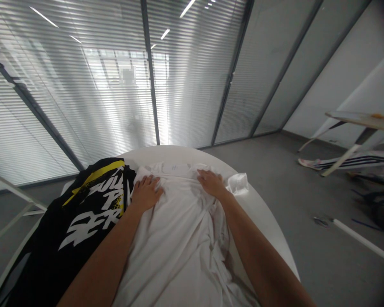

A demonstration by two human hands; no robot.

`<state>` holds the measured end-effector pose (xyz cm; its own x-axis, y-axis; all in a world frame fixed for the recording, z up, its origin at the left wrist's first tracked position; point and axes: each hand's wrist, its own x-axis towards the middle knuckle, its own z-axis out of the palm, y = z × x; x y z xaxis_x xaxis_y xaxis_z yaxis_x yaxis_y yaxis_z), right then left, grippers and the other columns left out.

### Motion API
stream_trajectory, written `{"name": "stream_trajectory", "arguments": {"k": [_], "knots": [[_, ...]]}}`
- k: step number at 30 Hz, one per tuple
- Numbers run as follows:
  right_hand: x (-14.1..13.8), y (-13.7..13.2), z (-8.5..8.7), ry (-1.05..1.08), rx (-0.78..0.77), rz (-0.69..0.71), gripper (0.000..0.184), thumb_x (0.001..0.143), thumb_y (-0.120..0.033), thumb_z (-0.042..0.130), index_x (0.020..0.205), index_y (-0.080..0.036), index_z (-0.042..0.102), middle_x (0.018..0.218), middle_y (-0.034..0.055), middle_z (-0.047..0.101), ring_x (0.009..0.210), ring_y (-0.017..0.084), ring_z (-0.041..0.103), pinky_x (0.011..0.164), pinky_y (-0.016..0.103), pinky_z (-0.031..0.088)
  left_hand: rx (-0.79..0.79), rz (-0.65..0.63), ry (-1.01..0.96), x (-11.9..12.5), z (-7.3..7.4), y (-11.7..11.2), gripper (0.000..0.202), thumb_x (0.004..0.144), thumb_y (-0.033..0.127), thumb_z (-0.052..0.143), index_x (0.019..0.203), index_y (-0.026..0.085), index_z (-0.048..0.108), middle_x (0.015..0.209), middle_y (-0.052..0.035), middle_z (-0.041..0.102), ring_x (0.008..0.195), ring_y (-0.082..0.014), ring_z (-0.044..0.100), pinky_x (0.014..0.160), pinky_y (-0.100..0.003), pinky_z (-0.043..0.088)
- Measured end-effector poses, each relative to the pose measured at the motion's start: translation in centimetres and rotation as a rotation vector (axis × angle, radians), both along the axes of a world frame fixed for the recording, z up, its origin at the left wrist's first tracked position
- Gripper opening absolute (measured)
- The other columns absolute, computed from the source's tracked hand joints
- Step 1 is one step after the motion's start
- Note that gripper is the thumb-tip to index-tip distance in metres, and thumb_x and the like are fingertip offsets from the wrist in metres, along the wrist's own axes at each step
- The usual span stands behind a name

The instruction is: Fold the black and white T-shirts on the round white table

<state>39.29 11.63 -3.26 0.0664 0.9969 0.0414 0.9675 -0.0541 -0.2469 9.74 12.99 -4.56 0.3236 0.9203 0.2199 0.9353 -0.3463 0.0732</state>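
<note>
A white T-shirt (176, 213) lies spread on a round white table (262, 213), its collar and a small neck label at the far side. Folds and wrinkles run down its right half. My left hand (146, 192) rests flat on the shirt's left shoulder, fingers apart. On the right shoulder, beside the collar, my right hand (212, 183) lies with its fingers stretched out. Left of the shirt is a black garment (92, 204) with white lettering and a yellow stripe, close to my left hand.
A crumpled clear plastic piece (238, 183) sits at the table's right edge. Beyond the table stand glass partitions with blinds (188, 85). A wooden-topped table (365, 119) is at the right, with a person's striped leg (348, 161) under it. White metal legs (16, 187) show at left.
</note>
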Motion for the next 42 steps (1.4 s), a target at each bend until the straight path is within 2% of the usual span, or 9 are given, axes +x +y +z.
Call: {"name": "stream_trajectory", "arguments": {"k": [5,9,15,21,25,30,35,38,42], "knots": [[-0.1,-0.2,-0.9,-0.066,0.028,-0.040,0.051,0.097,-0.044,0.030,0.143,-0.028,0.042,0.154,0.0068,0.034,0.142,0.033,0.022,0.110,0.062,0.013,-0.011,0.007,0.027,0.0,0.0,0.0,0.056,0.090,0.049,0.038,0.140,0.026,0.047,0.148,-0.0093,0.044,0.137,-0.0299,0.036,0.109,-0.050,0.028],[0.3,-0.1,0.4,-0.032,0.094,-0.148,0.046,0.093,-0.035,0.034,0.134,-0.026,0.053,0.141,0.0079,0.050,0.131,0.029,0.040,0.109,0.058,0.022,0.007,-0.012,0.018,0.0,-0.1,-0.1,0.056,0.091,0.048,0.037,0.140,0.024,0.048,0.147,-0.0112,0.044,0.136,-0.0306,0.036,0.108,-0.050,0.028],[3.8,-0.8,2.9,0.014,0.037,-0.502,0.052,0.085,-0.037,0.040,0.132,-0.020,0.055,0.133,0.0182,0.052,0.123,0.037,0.045,0.096,0.058,0.035,-0.002,0.002,0.019,0.0,0.0,-0.1,0.056,0.091,0.050,0.036,0.140,0.025,0.047,0.148,-0.0100,0.044,0.136,-0.0306,0.036,0.109,-0.050,0.027],[8.0,-2.2,1.8,0.041,-0.018,-0.847,0.055,0.082,-0.037,0.047,0.129,-0.009,0.056,0.131,0.0276,0.048,0.124,0.041,0.042,0.094,0.055,0.035,-0.014,0.017,0.040,0.1,-0.2,0.1,0.057,0.090,0.049,0.035,0.140,0.025,0.046,0.148,-0.0090,0.044,0.137,-0.0289,0.035,0.110,-0.049,0.026],[8.5,-2.4,1.4,0.058,-0.034,-0.854,0.054,0.080,-0.034,0.049,0.128,-0.011,0.057,0.129,0.0251,0.052,0.123,0.041,0.043,0.094,0.054,0.035,-0.024,0.022,0.034,0.0,-0.3,0.1,0.057,0.090,0.051,0.034,0.141,0.028,0.046,0.149,-0.0075,0.043,0.138,-0.0293,0.033,0.111,-0.050,0.025],[7.5,-1.1,1.4,0.070,0.019,-0.617,0.055,0.080,-0.029,0.047,0.133,-0.020,0.055,0.133,0.0176,0.054,0.122,0.038,0.047,0.096,0.057,0.035,-0.023,0.025,0.034,0.1,-0.2,0.1,0.057,0.090,0.050,0.034,0.141,0.028,0.046,0.148,-0.0072,0.043,0.138,-0.0292,0.033,0.111,-0.049,0.025],[8.0,-0.3,1.9,0.200,0.132,-0.437,0.053,0.079,-0.022,0.046,0.131,-0.018,0.058,0.126,0.0124,0.063,0.115,0.027,0.057,0.096,0.036,0.042,-0.014,0.018,0.036,0.1,-0.1,0.0,0.056,0.090,0.049,0.035,0.140,0.027,0.047,0.147,-0.0080,0.044,0.137,-0.0290,0.035,0.111,-0.049,0.026],[8.7,-0.7,2.2,0.209,0.166,-0.554,0.051,0.079,-0.022,0.045,0.127,-0.018,0.061,0.121,0.0148,0.064,0.112,0.028,0.059,0.093,0.037,0.043,-0.025,0.032,0.039,0.1,-0.2,0.1,0.055,0.090,0.050,0.035,0.140,0.030,0.046,0.148,-0.0058,0.044,0.137,-0.0281,0.035,0.111,-0.048,0.026],[8.8,-1.6,1.7,0.132,0.086,-0.849,0.055,0.078,-0.033,0.049,0.130,-0.016,0.057,0.129,0.0228,0.055,0.119,0.039,0.050,0.094,0.053,0.037,-0.015,0.032,0.046,0.0,-0.3,0.1,0.056,0.090,0.051,0.036,0.141,0.030,0.045,0.148,-0.0058,0.044,0.137,-0.0282,0.035,0.111,-0.048,0.026]]}}
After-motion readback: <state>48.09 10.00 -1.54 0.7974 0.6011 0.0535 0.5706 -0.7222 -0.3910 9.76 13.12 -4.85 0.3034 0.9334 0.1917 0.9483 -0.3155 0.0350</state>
